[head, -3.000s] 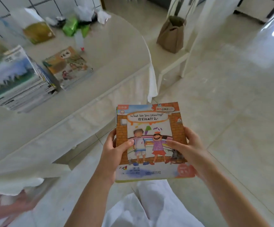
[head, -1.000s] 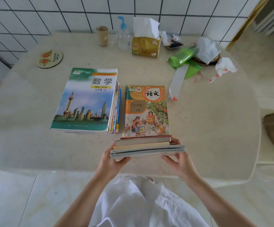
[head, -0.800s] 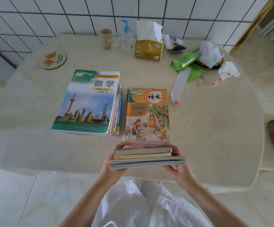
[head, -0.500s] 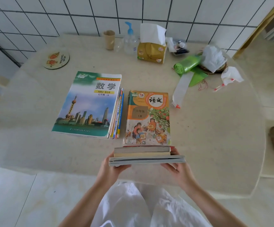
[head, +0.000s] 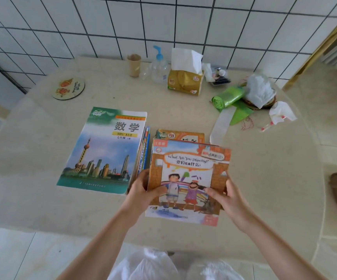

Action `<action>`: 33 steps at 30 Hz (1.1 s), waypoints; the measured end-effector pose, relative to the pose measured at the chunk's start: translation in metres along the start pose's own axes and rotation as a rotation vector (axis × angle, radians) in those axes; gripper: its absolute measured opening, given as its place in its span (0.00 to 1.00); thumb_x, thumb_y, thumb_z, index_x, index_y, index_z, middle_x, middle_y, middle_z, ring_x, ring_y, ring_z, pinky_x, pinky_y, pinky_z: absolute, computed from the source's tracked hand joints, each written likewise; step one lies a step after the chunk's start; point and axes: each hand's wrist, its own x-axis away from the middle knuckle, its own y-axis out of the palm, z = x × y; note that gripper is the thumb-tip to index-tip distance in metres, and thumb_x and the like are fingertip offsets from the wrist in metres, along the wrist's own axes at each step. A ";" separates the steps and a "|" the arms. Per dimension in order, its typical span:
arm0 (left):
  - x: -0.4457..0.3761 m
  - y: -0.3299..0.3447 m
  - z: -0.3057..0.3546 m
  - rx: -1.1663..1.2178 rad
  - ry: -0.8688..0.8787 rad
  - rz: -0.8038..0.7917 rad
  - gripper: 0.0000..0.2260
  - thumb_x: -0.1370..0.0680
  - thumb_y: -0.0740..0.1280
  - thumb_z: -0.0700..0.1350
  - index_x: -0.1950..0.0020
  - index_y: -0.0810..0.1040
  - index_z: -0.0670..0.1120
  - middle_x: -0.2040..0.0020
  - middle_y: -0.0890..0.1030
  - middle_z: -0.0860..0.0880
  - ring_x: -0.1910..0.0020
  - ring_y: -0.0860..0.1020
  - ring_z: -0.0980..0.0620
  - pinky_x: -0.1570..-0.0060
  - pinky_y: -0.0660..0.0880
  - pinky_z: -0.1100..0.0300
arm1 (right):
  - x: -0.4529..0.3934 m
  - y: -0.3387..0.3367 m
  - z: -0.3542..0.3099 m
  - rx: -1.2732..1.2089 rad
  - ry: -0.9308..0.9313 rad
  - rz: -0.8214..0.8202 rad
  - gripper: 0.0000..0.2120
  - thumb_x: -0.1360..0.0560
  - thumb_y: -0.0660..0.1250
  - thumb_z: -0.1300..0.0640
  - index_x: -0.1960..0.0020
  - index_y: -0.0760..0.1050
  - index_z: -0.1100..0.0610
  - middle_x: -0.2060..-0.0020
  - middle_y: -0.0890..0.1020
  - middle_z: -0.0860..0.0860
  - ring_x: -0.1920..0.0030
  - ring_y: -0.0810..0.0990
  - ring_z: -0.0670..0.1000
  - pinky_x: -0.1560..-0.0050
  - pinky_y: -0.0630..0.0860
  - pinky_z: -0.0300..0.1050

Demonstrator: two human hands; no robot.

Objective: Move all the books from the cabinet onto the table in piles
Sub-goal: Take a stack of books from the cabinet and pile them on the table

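While both hands are gripping it, the picture book [head: 187, 178], the one with two drawn children and the words "What Are You Drawing?" on its cover, is sitting face up over the orange textbook [head: 180, 135], and only the far edge of that textbook is showing behind it. I cannot tell if the picture book is already resting on the textbook or is being held just above it. The left hand [head: 143, 190] is closing on the book's left edge, with the thumb lying on the cover and the fingers hiding below. The right hand [head: 227, 196] is clamping the right edge in the same way, thumb on top. Both forearms are reaching forward from the bottom of the view, a little apart from each other, with the wrists almost straight.

Just left of the picture book, a pile of books is lying, and the math textbook [head: 108, 150] with a city skyline is lying on top of it. Beyond the picture book, near the tiled wall, a yellow tissue box [head: 185, 82], a pump bottle [head: 159, 67] and a paper cup [head: 134, 64] are standing on the table [head: 264, 178]. To the far right of the picture book, a green roll of bags [head: 227, 97] is lying.
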 end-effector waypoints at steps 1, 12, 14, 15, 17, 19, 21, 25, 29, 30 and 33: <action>-0.007 0.003 0.005 0.020 -0.035 0.002 0.24 0.29 0.75 0.40 0.36 0.73 0.50 0.47 0.84 0.51 0.50 0.84 0.50 0.47 0.80 0.49 | -0.010 -0.001 -0.006 -0.030 0.044 0.013 0.24 0.26 0.71 0.60 0.33 0.68 0.50 0.44 0.84 0.48 0.45 0.83 0.49 0.46 0.80 0.54; -0.066 0.026 0.032 -0.038 -0.289 0.161 0.10 0.24 0.70 0.43 0.43 0.79 0.48 0.48 0.84 0.49 0.49 0.81 0.48 0.43 0.75 0.49 | -0.094 0.005 -0.023 -0.117 0.445 0.022 0.16 0.23 0.68 0.63 0.37 0.71 0.54 0.52 0.85 0.54 0.58 0.85 0.55 0.59 0.82 0.53; -0.070 0.027 0.032 -0.058 -0.298 0.190 0.10 0.24 0.70 0.43 0.43 0.78 0.46 0.47 0.83 0.49 0.50 0.81 0.49 0.50 0.75 0.53 | -0.102 0.006 -0.022 -0.081 0.477 0.014 0.18 0.24 0.69 0.62 0.36 0.70 0.54 0.50 0.85 0.56 0.55 0.85 0.58 0.53 0.82 0.60; -0.072 0.027 0.031 -0.071 -0.293 0.205 0.10 0.24 0.70 0.43 0.43 0.78 0.46 0.48 0.83 0.48 0.50 0.81 0.49 0.53 0.75 0.55 | -0.104 0.006 -0.022 -0.058 0.488 0.009 0.19 0.24 0.69 0.61 0.35 0.70 0.53 0.49 0.85 0.56 0.53 0.85 0.59 0.51 0.81 0.62; -0.073 0.028 0.028 -0.118 -0.281 0.235 0.10 0.24 0.70 0.44 0.43 0.78 0.46 0.50 0.84 0.49 0.53 0.81 0.50 0.59 0.74 0.57 | -0.108 0.005 -0.025 -0.009 0.505 0.000 0.20 0.25 0.70 0.59 0.35 0.70 0.52 0.48 0.85 0.55 0.51 0.85 0.58 0.49 0.80 0.63; -0.071 0.030 0.024 -0.180 -0.280 0.252 0.11 0.24 0.70 0.45 0.43 0.76 0.46 0.52 0.83 0.51 0.56 0.81 0.52 0.64 0.74 0.60 | -0.110 0.005 -0.025 0.052 0.512 -0.002 0.19 0.26 0.71 0.57 0.37 0.70 0.51 0.49 0.84 0.54 0.51 0.85 0.57 0.49 0.81 0.62; -0.070 0.034 0.019 -0.235 -0.285 0.256 0.10 0.23 0.69 0.45 0.43 0.75 0.46 0.53 0.83 0.51 0.58 0.81 0.53 0.67 0.74 0.62 | -0.109 0.005 -0.024 0.093 0.506 0.000 0.19 0.26 0.71 0.56 0.38 0.70 0.50 0.48 0.84 0.53 0.52 0.85 0.56 0.50 0.82 0.60; -0.071 0.038 0.016 -0.290 -0.289 0.279 0.12 0.24 0.69 0.44 0.42 0.72 0.45 0.49 0.81 0.48 0.57 0.82 0.53 0.66 0.77 0.60 | -0.107 0.010 -0.018 0.231 0.455 0.006 0.21 0.29 0.71 0.51 0.38 0.71 0.49 0.47 0.83 0.49 0.50 0.83 0.52 0.47 0.80 0.56; -0.072 0.037 0.023 -0.314 -0.275 0.258 0.11 0.21 0.66 0.42 0.40 0.70 0.47 0.50 0.80 0.52 0.61 0.79 0.58 0.71 0.72 0.65 | -0.108 0.011 -0.006 0.380 0.419 0.011 0.25 0.38 0.70 0.44 0.42 0.72 0.45 0.49 0.82 0.45 0.50 0.82 0.49 0.51 0.80 0.52; -0.072 0.037 0.025 -0.322 -0.271 0.251 0.11 0.21 0.65 0.42 0.39 0.70 0.47 0.49 0.80 0.52 0.61 0.79 0.58 0.72 0.72 0.65 | -0.111 0.009 0.003 0.385 0.418 0.020 0.27 0.41 0.70 0.42 0.43 0.72 0.44 0.49 0.82 0.46 0.51 0.82 0.49 0.51 0.81 0.52; -0.070 0.036 0.029 -0.341 -0.266 0.228 0.14 0.21 0.66 0.43 0.37 0.69 0.48 0.45 0.80 0.50 0.61 0.78 0.59 0.72 0.72 0.64 | -0.111 0.008 0.008 0.361 0.404 0.025 0.29 0.43 0.73 0.40 0.44 0.71 0.43 0.49 0.82 0.46 0.51 0.83 0.50 0.53 0.82 0.54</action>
